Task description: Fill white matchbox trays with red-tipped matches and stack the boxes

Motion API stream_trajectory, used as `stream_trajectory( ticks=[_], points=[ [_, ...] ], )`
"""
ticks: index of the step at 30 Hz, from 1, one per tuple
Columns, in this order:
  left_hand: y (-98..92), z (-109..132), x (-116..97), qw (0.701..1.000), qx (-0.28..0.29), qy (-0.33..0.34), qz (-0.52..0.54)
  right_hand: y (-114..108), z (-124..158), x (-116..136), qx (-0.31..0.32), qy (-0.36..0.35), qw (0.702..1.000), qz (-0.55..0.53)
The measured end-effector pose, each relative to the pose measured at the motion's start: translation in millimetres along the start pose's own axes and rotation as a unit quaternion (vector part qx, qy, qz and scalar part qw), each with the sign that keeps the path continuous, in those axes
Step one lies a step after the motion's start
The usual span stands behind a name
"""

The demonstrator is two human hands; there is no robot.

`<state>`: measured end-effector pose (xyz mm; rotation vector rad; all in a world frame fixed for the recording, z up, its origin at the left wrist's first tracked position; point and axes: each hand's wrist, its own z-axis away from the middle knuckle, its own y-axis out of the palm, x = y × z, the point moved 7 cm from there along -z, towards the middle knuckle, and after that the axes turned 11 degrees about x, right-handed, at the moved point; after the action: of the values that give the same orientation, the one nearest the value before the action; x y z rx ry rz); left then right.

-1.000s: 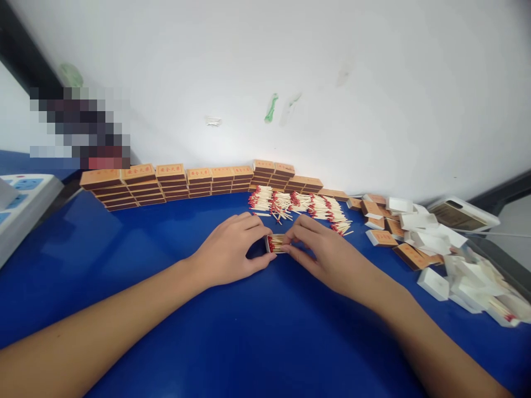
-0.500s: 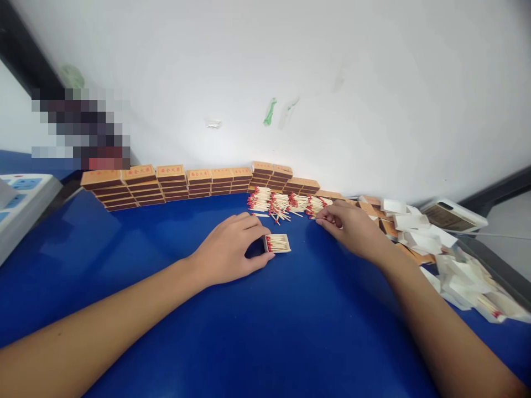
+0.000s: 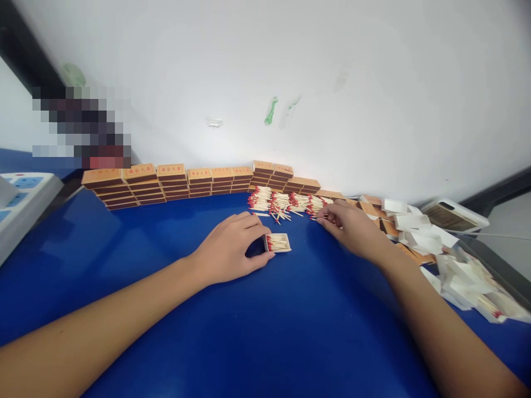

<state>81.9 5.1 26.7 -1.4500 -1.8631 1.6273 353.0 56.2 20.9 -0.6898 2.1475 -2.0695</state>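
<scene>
My left hand (image 3: 232, 247) holds a small white matchbox tray (image 3: 289, 243) between thumb and forefinger. Red-tipped matches (image 3: 277, 241) lie inside it, their heads toward my palm. My right hand (image 3: 350, 226) is at the right end of a row of loose matches (image 3: 280, 204), thumb and forefinger pinched on matches there. My fingers partly hide how many they hold. The tray rests on the blue tabletop (image 3: 265, 326), in front of the loose matches.
Stacked orange matchboxes (image 3: 170, 182) line the wall. White empty trays (image 3: 423, 237) and orange sleeves (image 3: 367, 209) crowd the right side, beside a white-edged device (image 3: 454, 215) with a cable. A white power strip (image 3: 29, 199) is at the far left.
Almost nothing differs. Both hands keep their places at the tray and the loose matches; the view has shifted very slightly.
</scene>
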Motion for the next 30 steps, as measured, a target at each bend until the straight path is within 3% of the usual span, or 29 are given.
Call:
stream_trajectory(
  ticks=[13,22,30],
  points=[
    [-0.3,0.1,-0.4,1.000,0.002,0.001,-0.001,-1.4,0.1,2.1,-0.014,-0.018,1.000,0.007],
    [0.4,-0.1,0.3,1.000,0.003,0.001,-0.001,2.4,-2.6,26.9,0.006,-0.050,0.998,-0.029],
    [0.2,0.1,-0.1,1.000,0.002,0.000,-0.003,2.4,-1.3,18.5,0.021,-0.029,0.999,-0.021]
  ],
)
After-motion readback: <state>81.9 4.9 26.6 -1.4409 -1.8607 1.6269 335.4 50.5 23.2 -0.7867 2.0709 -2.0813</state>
